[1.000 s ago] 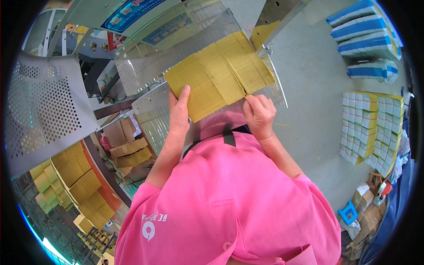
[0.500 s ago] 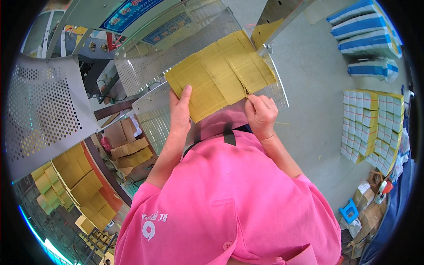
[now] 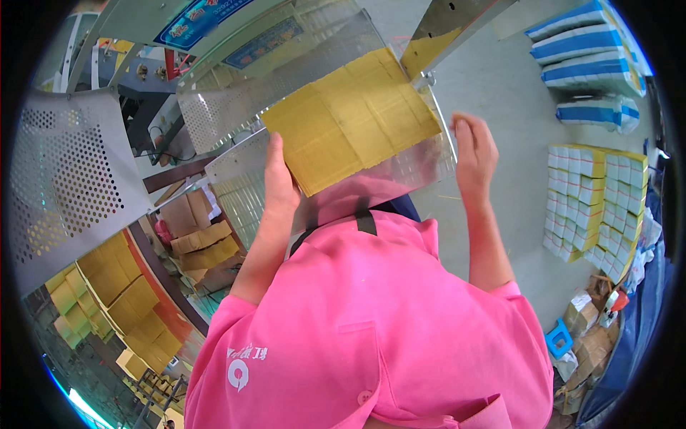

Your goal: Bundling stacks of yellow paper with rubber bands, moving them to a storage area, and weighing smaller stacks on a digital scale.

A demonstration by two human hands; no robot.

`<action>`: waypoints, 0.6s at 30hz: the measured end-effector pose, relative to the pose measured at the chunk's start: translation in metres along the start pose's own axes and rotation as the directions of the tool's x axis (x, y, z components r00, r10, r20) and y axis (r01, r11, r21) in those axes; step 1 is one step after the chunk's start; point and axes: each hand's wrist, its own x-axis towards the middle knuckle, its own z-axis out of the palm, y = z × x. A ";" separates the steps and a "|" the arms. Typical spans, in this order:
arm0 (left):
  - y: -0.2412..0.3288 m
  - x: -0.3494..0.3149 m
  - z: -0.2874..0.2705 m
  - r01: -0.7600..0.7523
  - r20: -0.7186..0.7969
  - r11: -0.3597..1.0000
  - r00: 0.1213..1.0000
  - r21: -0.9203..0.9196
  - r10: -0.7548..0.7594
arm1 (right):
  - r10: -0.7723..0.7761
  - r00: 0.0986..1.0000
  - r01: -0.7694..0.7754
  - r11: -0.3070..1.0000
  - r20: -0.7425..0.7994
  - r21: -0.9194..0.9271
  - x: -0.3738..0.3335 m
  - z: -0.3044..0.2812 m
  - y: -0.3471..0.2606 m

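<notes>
A stack of coarse yellow paper sheets (image 3: 350, 121), with creases across its top, lies aslant on a shiny metal tray (image 3: 239, 175) in front of me. At its left edge is my left hand (image 3: 283, 175), closed on it. The thumb runs along the edge, and the other fingers are hidden by the paper. My right hand (image 3: 476, 154) is raised to the right of the tray, apart from the stack. Its fingers are curled together, and whatever they hold, if anything, cannot be made out.
Perforated metal guards (image 3: 71, 171) and a machine frame stand to the left and ahead. Yellow paper stacks (image 3: 132, 300) lie at the lower left. Along the right are blue-and-white packages (image 3: 582, 50), banded bundles (image 3: 593, 204) and a small blue stool (image 3: 559, 338).
My right hand has let go of the paper's near edge and moved right, off the stack. My left thumb has slid from the top sheet to the left edge.
</notes>
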 end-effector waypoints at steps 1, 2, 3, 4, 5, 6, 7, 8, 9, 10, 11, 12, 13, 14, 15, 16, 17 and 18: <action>0.002 -0.001 0.002 0.008 0.007 1.000 1.000 -0.009 -0.008 | 0.049 0.997 -0.052 0.997 0.060 0.059 0.015 0.000 0.001; 0.003 -0.002 0.004 0.017 0.017 1.000 1.000 -0.017 -0.016 | 0.049 0.997 -0.052 0.997 0.055 0.055 0.027 0.005 0.006; 0.002 -0.002 0.005 0.019 0.021 1.000 1.000 -0.018 -0.018 | 0.105 0.971 -0.122 0.990 0.213 0.069 0.037 0.010 0.014; 0.002 -0.002 0.003 0.034 -0.010 0.998 0.999 -0.055 -0.035 | 0.149 0.915 -0.191 0.979 0.374 0.076 0.044 0.017 0.013; 0.001 -0.002 0.002 0.049 -0.039 0.994 0.998 -0.093 -0.053 | 0.145 0.914 -0.188 0.979 0.379 0.079 0.047 0.020 0.010; 0.000 0.001 -0.002 0.044 -0.044 0.995 0.998 -0.095 -0.048 | 0.201 0.868 -0.211 0.977 0.454 -0.030 0.051 0.024 0.004; -0.003 0.003 -0.006 0.037 -0.082 0.991 0.995 -0.129 -0.048 | 0.259 0.813 -0.219 0.966 0.521 -0.140 0.055 0.027 -0.002; -0.005 0.005 -0.011 0.030 -0.119 0.986 0.992 -0.164 -0.050 | 0.253 0.810 -0.212 0.967 0.529 -0.138 0.056 0.028 -0.001; -0.006 0.007 -0.016 0.022 -0.127 0.986 0.991 -0.168 -0.044 | 0.269 0.782 -0.242 0.962 0.562 -0.123 0.053 0.029 0.002; -0.007 0.008 -0.019 0.016 -0.154 0.971 0.987 -0.237 -0.054 | 0.285 0.751 -0.273 0.955 0.595 -0.113 0.051 0.030 0.006; -0.007 0.009 -0.023 0.007 -0.181 0.952 0.981 -0.305 -0.065 | 0.281 0.747 -0.268 0.957 0.603 -0.114 0.050 0.030 0.007; -0.004 0.011 -0.029 0.001 -0.188 0.951 0.980 -0.309 -0.063 | 0.313 0.684 -0.397 0.918 0.659 -0.023 0.049 0.031 0.008; 0.001 0.012 -0.032 0.039 -0.173 0.959 0.981 -0.279 -0.090 | 0.335 0.616 -0.524 0.850 0.713 0.053 0.048 0.030 0.010; 0.005 0.012 -0.035 0.077 -0.158 0.966 0.980 -0.248 -0.119 | 0.336 0.613 -0.523 0.851 0.715 0.049 0.049 0.031 0.015; 0.008 0.012 -0.036 0.077 -0.161 0.965 0.980 -0.251 -0.120 | 0.332 0.622 -0.518 0.854 0.709 0.055 0.052 0.032 0.024; 0.014 0.013 -0.036 0.128 -0.130 0.979 0.980 -0.160 -0.149 | 0.328 0.634 -0.513 0.856 0.700 0.063 0.055 0.034 0.029; 0.018 0.014 -0.035 0.175 -0.100 0.982 0.978 -0.065 -0.181 | 0.329 0.636 -0.513 0.856 0.699 0.063 0.056 0.036 0.033; 0.022 0.016 -0.034 0.176 -0.097 0.982 0.979 -0.064 -0.182 | 0.358 0.643 -0.489 0.872 0.677 0.003 0.058 0.038 0.035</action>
